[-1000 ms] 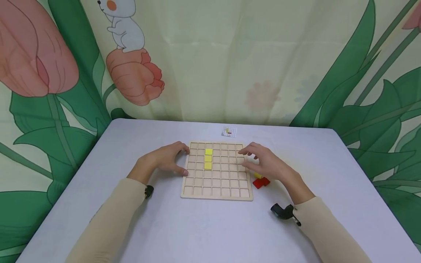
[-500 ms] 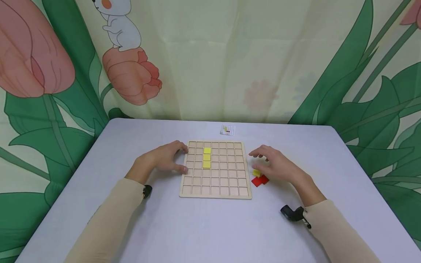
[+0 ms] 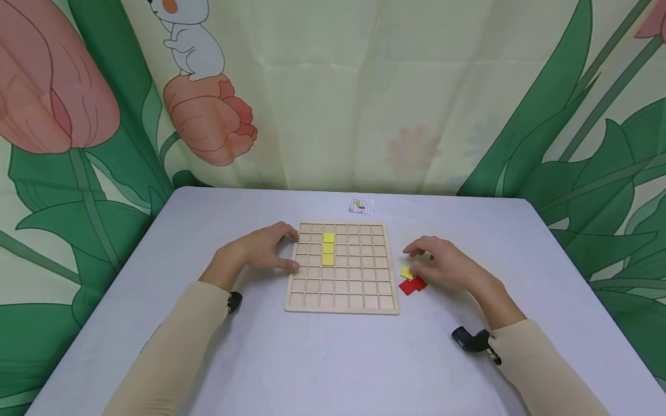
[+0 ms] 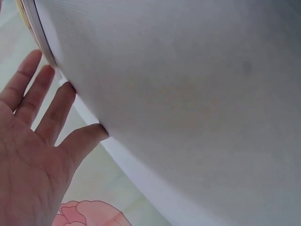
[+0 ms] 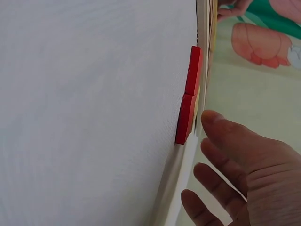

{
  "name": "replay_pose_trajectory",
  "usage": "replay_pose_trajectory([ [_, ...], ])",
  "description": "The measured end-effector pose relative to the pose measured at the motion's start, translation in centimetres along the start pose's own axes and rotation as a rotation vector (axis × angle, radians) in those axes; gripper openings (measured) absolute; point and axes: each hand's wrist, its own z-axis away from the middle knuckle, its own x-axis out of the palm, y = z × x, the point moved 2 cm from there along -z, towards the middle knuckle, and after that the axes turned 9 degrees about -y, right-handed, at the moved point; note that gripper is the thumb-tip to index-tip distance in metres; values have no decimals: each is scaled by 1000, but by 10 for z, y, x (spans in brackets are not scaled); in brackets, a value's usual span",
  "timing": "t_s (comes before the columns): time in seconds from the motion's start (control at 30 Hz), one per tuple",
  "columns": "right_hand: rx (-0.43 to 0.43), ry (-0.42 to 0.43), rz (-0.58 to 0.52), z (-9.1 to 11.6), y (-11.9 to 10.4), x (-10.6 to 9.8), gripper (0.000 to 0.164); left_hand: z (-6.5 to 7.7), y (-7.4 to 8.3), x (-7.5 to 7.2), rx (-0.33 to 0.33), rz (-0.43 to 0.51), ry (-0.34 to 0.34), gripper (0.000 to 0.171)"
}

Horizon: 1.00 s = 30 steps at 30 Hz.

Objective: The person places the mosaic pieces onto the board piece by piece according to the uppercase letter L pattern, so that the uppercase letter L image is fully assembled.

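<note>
A wooden grid board [image 3: 342, 289] lies on the table with a column of three yellow tiles [image 3: 328, 248] in its upper left part. My left hand [image 3: 262, 251] rests against the board's left edge, fingers straight and holding nothing; in the left wrist view the left hand [image 4: 35, 141] touches the table with straight fingers. My right hand [image 3: 442, 263] hovers just right of the board, fingers relaxed, over a loose yellow tile [image 3: 406, 272] and red tiles [image 3: 413, 285]. The right wrist view shows the red tiles [image 5: 189, 96] edge-on beside my right hand [image 5: 235, 165], apart from it.
A small printed grid card [image 3: 361, 205] lies behind the board near the table's far edge. The white table [image 3: 333, 358] is backed by a curtain with tulips and leaves. A black wrist camera mount [image 3: 470, 340] sits on my right sleeve.
My right hand has drawn back from the board's right edge to the loose tiles at the right. The left hand has stayed at the board's left edge.
</note>
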Motion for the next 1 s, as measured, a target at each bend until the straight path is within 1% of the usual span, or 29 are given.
replay_pose_trajectory([
  [0.27,-16,-18,-5,1,2,4,35,0,2,0,-10,-3,0,69],
  [0.43,-4,-43,-9,0,1,7,33,0,1,1,-29,-9,-9,67],
  [0.67,22,22,49,1,4,5,32,-2,-1,0,1,-9,3,67],
  [0.83,65,25,74,1,5,6,36,-1,-1,-1,12,-7,6,67],
  [0.93,78,31,96,1,5,5,31,0,-1,-1,13,0,5,68],
  [1.0,71,34,106,0,6,5,26,-1,-2,-1,17,-1,4,68],
])
